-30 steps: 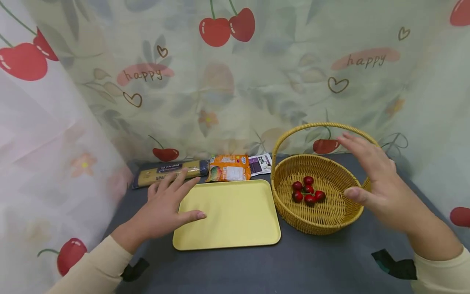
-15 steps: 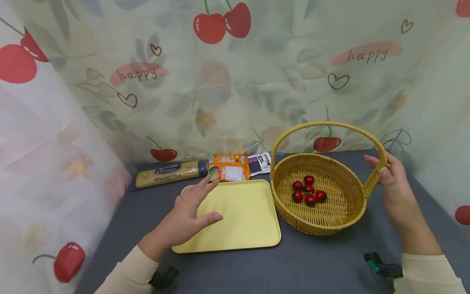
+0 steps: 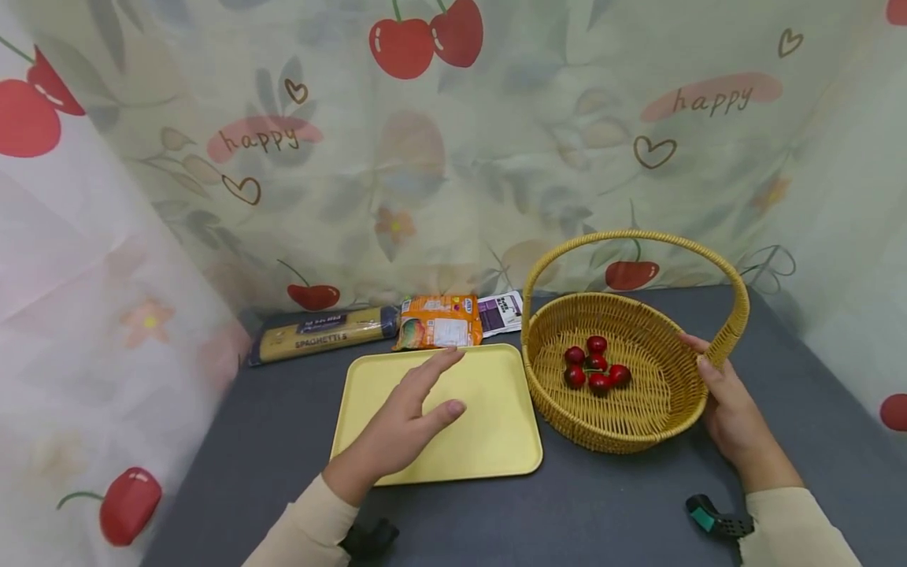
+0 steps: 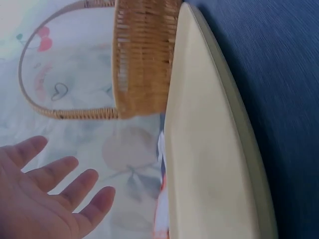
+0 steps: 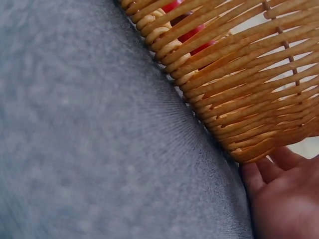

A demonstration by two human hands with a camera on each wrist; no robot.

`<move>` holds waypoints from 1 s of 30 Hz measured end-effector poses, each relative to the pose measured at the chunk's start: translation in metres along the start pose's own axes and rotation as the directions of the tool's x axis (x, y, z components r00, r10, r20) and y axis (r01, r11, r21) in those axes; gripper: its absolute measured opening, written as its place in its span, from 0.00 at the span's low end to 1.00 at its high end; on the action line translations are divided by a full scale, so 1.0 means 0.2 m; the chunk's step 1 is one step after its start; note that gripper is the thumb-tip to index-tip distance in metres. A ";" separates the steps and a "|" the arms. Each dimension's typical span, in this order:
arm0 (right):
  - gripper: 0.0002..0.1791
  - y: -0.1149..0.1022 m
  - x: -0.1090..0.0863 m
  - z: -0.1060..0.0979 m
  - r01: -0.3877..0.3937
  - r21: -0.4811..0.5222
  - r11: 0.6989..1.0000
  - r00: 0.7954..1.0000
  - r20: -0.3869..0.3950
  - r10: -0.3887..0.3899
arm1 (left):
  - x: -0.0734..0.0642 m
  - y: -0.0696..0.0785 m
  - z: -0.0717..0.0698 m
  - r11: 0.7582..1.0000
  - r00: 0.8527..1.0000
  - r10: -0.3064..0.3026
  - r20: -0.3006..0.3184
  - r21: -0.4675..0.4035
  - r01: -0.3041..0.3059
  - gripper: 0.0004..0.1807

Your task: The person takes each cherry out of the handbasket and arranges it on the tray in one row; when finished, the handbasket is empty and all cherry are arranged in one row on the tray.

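The wicker basket [image 3: 567, 423] stands right of centre, just beside the yellow tray [image 3: 489, 429] at lower centre. The right hand [image 3: 733, 416], lower right, grips the basket's side; the left hand [image 3: 400, 425], fingers extended, holding nothing, hovers above the tray. Red cherries [image 3: 597, 363] lie inside the basket.

Left hand [image 4: 37, 206], fingers spread, apart from the pale yellow tray [image 4: 207, 144]
The wicker basket [image 4: 144, 59] shows at the top by the tray's far end, its arched handle [image 4: 84, 114] extending left; dark cloth [image 4: 281, 74] lies along the right; behind the hand hangs a pale backdrop [image 4: 127, 154] printed with cherries and a heart; a sliver of orange and white packaging [image 4: 161, 214] peeks past the tray's edge
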State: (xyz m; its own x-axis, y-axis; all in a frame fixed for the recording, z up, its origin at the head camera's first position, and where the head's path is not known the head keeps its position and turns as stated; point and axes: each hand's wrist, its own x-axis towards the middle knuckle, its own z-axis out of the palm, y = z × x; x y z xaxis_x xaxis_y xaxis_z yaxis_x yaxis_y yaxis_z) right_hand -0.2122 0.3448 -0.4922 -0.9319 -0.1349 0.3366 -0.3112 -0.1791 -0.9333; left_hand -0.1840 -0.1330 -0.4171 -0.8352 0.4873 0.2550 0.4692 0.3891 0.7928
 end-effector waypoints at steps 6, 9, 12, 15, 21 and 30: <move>0.36 0.04 0.00 -0.02 -0.031 0.010 0.999 0.999 0.010 0.031 | 0.09 0.04 0.08 0.991 1.000 -0.023 -0.018 -0.133 0.020 0.32; 0.38 0.05 0.00 -0.02 -0.028 0.002 1.000 0.999 0.019 0.028 | 0.15 0.06 0.13 0.978 1.000 -0.015 -0.012 -0.209 0.012 0.30; 0.39 0.04 -0.01 -0.03 -0.027 -0.001 1.000 0.999 0.035 0.027 | 0.21 0.09 0.16 0.954 1.000 0.015 0.001 -0.301 -0.014 0.31; 0.40 0.05 -0.02 -0.04 -0.035 0.004 0.999 0.998 0.053 0.035 | 0.29 0.13 0.19 0.928 0.998 0.056 0.009 -0.368 -0.049 0.34; 0.43 0.05 -0.04 -0.08 -0.064 0.025 0.998 0.995 0.083 0.062 | 0.44 0.19 0.26 0.884 0.996 0.079 0.036 -0.464 -0.053 0.38; 0.44 0.04 -0.03 -0.08 -0.086 0.015 0.996 0.992 0.089 0.085 | 0.63 0.26 0.38 0.867 0.993 0.045 0.110 -0.497 0.016 0.36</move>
State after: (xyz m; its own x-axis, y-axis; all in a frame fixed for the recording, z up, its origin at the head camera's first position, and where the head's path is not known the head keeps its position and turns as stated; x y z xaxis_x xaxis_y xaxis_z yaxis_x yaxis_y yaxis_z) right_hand -0.2127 0.3591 -0.5031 -0.9347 -0.2356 0.2662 -0.2268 -0.1813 -0.9569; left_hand -0.2432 0.0078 -0.3857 -0.7768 0.5870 0.2281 0.2511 -0.0436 0.9670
